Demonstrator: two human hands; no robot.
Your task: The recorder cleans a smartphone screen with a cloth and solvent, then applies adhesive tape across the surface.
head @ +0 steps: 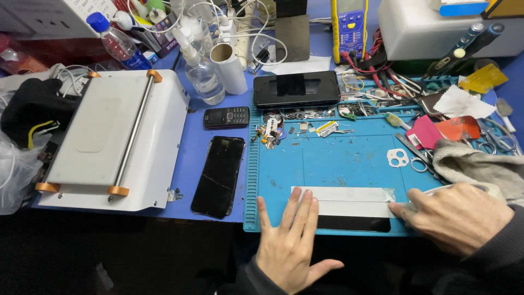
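Left hand point(289, 240) lies flat, fingers spread, pinning the taped phone point(349, 210); right hand point(456, 216) grips a tape roll point(480, 188). Uneven pull may wrinkle the strips.

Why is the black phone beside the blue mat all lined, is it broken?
Cracked, yes. The black phone lies flat, screen up and dark, beside the blue mat, with thin crack lines running across its lower glass. Whether it works, cannot tell.
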